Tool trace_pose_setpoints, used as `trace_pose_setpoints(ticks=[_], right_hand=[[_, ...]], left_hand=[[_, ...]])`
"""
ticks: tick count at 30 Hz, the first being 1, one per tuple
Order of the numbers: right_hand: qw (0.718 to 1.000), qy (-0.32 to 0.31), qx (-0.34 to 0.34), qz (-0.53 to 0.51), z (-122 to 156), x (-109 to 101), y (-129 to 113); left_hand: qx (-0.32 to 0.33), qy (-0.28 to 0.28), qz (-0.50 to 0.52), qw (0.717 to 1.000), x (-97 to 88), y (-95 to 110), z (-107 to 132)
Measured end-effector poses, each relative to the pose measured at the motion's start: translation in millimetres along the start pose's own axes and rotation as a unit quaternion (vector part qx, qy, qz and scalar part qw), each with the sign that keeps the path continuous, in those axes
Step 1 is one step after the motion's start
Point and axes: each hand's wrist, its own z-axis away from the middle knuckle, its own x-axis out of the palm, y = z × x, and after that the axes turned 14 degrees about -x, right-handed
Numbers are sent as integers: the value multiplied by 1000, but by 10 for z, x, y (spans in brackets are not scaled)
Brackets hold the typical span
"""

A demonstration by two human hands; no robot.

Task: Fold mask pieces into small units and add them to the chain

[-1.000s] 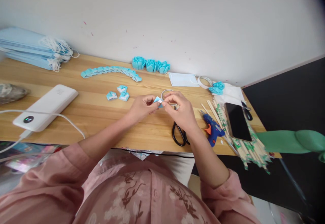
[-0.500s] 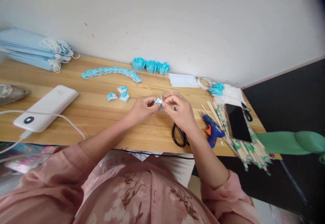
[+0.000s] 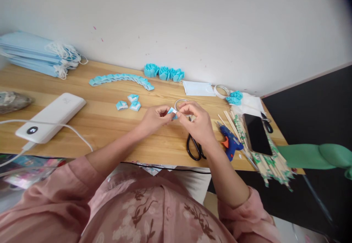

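Note:
Between both hands is a small folded blue-and-white piece [image 3: 172, 111], which looks like mask fabric. My left hand [image 3: 158, 117] pinches its left side between thumb and fingers. The fingertips of my right hand [image 3: 195, 120] are closed on its right edge, where a white strip shows. Behind the right hand lies a roll of tape [image 3: 180, 102], partly hidden. Black-handled scissors [image 3: 194, 149] rest below the right wrist, their blades mostly covered. Left of my hands lie three similar folded pieces [image 3: 134, 105] with white patches, and behind them a curved row of overlapping blue folds [image 3: 121, 77].
Blue fabric roses [image 3: 164, 72] and a flat mask [image 3: 198, 88] line the wall. A mask stack [image 3: 35, 54] and power bank [image 3: 52, 116] are at left. At right are a glue gun [image 3: 230, 140], a phone [image 3: 257, 133] on wrapped sticks, and another tape roll [image 3: 221, 91].
The view has shifted very slightly. Both hands stay at the same spot on the folded piece, with only a tiny shift of the fingers.

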Motion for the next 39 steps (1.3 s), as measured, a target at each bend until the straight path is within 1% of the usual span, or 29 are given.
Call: trace_pose_setpoints(ticks=[14,19,28,33,39], right_hand=[[1000,-3,15,7,-11,56,85],[1000,-4,8,16,-20,62,93],[997,5,-22,79,-22,36,19],[997,5,-20,72,-8,28,-25],[997,-2,-8,76,-15,27,-72]], left_hand=[[2,-1,-12,1000,-7,-1,-6],[5,-1,-14,1000,-7,14,2],[35,22,-13,999,10,23,25],[50,34,2,998,14,31,30],[68,42,-4,997,14,18,24]])
